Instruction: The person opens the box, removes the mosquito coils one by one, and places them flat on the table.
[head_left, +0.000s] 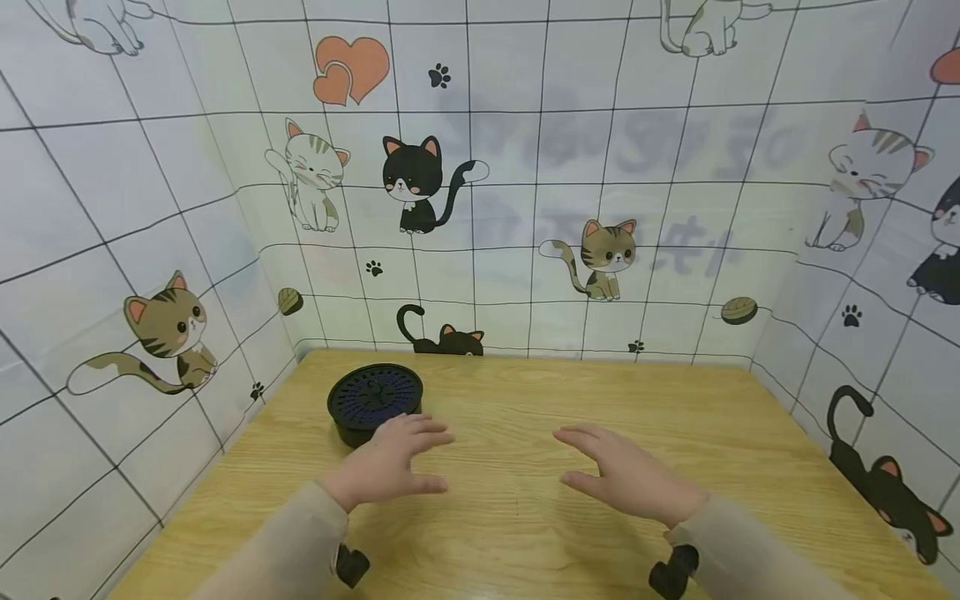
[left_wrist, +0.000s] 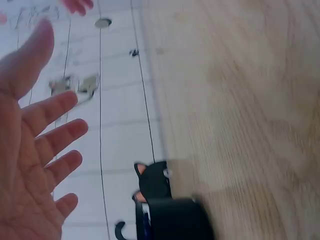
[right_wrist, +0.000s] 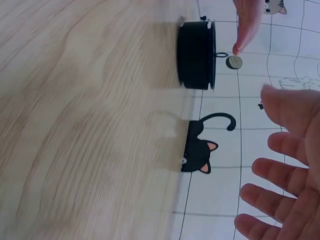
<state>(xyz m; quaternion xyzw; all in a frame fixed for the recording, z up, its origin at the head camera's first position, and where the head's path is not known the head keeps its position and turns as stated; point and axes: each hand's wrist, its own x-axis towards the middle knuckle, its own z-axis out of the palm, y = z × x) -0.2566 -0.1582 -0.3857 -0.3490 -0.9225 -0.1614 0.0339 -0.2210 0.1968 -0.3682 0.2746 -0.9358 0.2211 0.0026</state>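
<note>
A round black tin (head_left: 376,397) with a slotted lid stands at the back left of the wooden table (head_left: 517,417). In the right wrist view the tin (right_wrist: 196,55) shows from its side, with a small ring on top of the lid. My left hand (head_left: 393,462) is held over the table just in front of the tin, overlapping its lower edge in the head view, fingers spread and palm turned inward. Across from it, my right hand (head_left: 630,477) hovers with fingers and thumb apart. Neither hand holds anything.
White cloth walls (head_left: 510,192) with grid lines and printed cats enclose the table at the back and both sides. Each sleeve has a small black wrist camera (head_left: 351,567) under it.
</note>
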